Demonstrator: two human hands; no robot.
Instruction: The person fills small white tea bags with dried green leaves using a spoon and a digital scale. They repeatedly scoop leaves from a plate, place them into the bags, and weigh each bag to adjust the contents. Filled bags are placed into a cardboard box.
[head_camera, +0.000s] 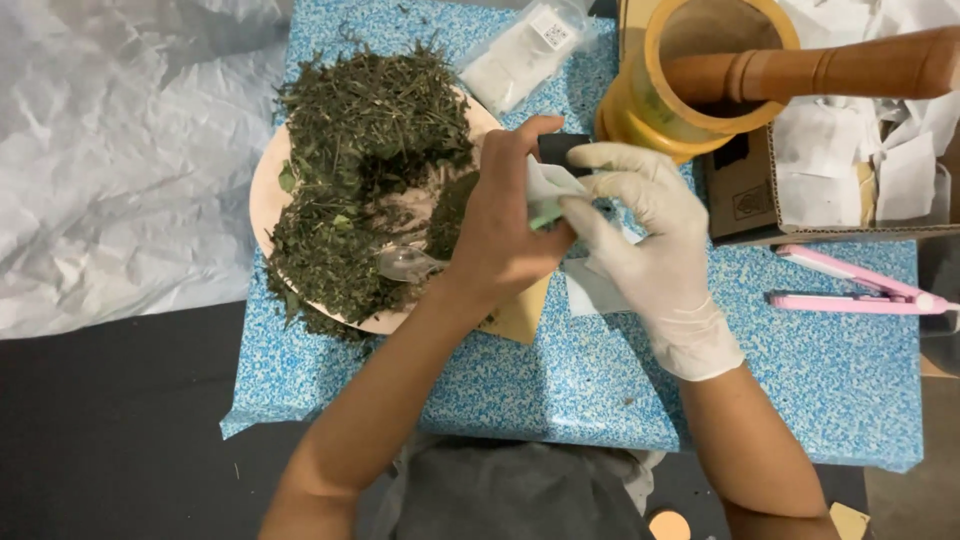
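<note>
Beside the round beige plate (262, 190) heaped with dried green herbs (370, 130), the bare left hand (505, 225) and white-gloved right hand (650, 235) each pinch 1 small white paper sachet (550, 190). Behind the plate lies 1 clear labelled plastic packet (520, 50); right of it stand 1 yellow wooden mortar (640, 115), 1 brown pestle (820, 70), 1 pink sealer (860, 290).

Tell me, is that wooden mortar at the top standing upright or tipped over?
Upright. The mortar shows its round open mouth to the camera looking down, and the pestle leans inside it, resting on the rim.

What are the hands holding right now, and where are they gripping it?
Both hands pinch a small white sachet: the left hand at its left edge, the gloved right hand at its right. The left hand also holds a clear spoon.
</note>
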